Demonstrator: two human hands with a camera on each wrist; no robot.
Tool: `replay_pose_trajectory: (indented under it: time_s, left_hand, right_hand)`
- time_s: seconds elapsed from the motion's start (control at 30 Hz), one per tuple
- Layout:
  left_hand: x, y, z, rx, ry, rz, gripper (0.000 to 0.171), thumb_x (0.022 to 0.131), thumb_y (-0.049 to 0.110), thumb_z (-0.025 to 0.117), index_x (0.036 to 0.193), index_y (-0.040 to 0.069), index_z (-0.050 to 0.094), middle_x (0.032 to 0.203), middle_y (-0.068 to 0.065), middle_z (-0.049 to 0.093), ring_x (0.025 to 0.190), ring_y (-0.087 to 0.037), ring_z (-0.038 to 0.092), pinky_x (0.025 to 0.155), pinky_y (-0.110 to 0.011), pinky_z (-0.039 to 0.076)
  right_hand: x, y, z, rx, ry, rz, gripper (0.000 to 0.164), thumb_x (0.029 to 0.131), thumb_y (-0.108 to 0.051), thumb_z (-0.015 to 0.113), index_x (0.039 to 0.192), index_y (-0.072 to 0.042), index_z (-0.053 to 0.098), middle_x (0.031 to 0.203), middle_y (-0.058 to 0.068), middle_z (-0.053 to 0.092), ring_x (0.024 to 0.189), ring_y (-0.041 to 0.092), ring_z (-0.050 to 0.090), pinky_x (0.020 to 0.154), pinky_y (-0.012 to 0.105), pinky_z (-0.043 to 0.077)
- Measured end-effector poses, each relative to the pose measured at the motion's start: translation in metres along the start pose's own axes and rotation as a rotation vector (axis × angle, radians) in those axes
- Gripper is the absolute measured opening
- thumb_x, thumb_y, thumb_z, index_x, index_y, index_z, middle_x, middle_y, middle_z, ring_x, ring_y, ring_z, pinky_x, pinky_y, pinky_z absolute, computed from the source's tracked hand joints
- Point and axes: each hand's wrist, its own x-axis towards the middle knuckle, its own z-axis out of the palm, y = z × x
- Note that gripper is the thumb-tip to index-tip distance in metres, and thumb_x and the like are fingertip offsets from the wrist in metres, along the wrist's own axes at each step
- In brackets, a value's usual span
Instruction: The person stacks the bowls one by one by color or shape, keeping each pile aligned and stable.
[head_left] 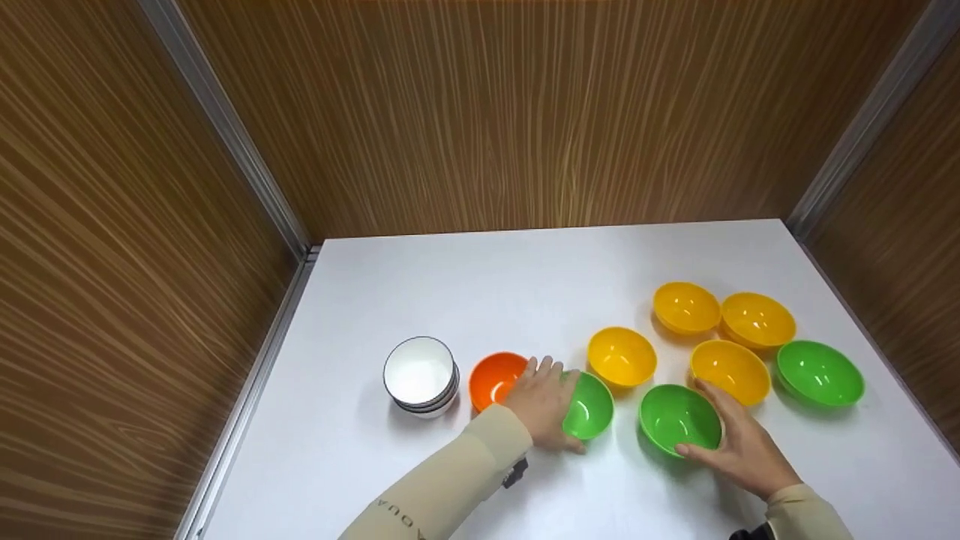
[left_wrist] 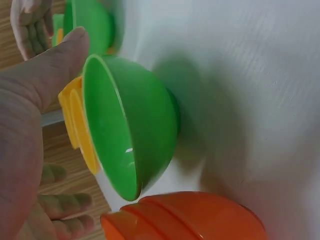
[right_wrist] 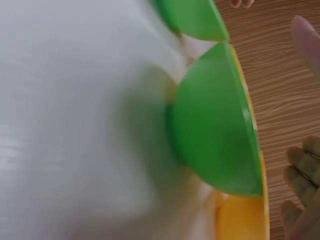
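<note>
On the near part of the white table (head_left: 480,289), two upright green bowls are placed side by side with a gap between them. The left green bowl (head_left: 591,409) is partly covered from above by the left hand (head_left: 541,409), whose fingers are extended and whose thumb is held out near the rim; whether the rim is touched cannot be told. The right green bowl (head_left: 679,420) is flanked on its right by the right hand (head_left: 746,450), with thumb and fingers held apart and uncurled; by the right wrist view, the bowl is not gripped. Just left of the first bowl, a stack of orange bowls (head_left: 493,377) is partly hidden by the left hand, and farther left a nested stack of dark-rimmed white bowls (head_left: 418,371) is set. Beyond the gap between the green bowls, a single yellow bowl (head_left: 621,357) is seen, while another yellow bowl (head_left: 729,373) is placed just beyond the right hand. Behind that one, two far yellow bowls (head_left: 685,307) are set close together, and at the far right of the group a third green bowl (head_left: 819,373) is placed. Light sleeves (head_left: 450,480) are worn on both arms, and the table is bordered by wood-grained panels (head_left: 555,112).
</note>
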Motion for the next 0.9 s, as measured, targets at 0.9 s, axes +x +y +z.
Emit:
replay_pose_trajectory:
  time_s: [0.9]
  left_hand:
    - [0.021,0.029,0.016,-0.142,0.023,-0.040,0.110,0.060,0.068,0.068,0.144,0.012,0.023,0.140,-0.008,0.033,0.128,-0.022,0.031,0.109,-0.035,0.018]
  right_hand:
    - [0.003,0.015,0.018,-0.158,-0.006,-0.021,0.118,0.051,-0.051,0.084,0.146,-0.019,0.021,0.146,0.018,0.024,0.131,0.039,0.021,0.099,0.065,0.017]
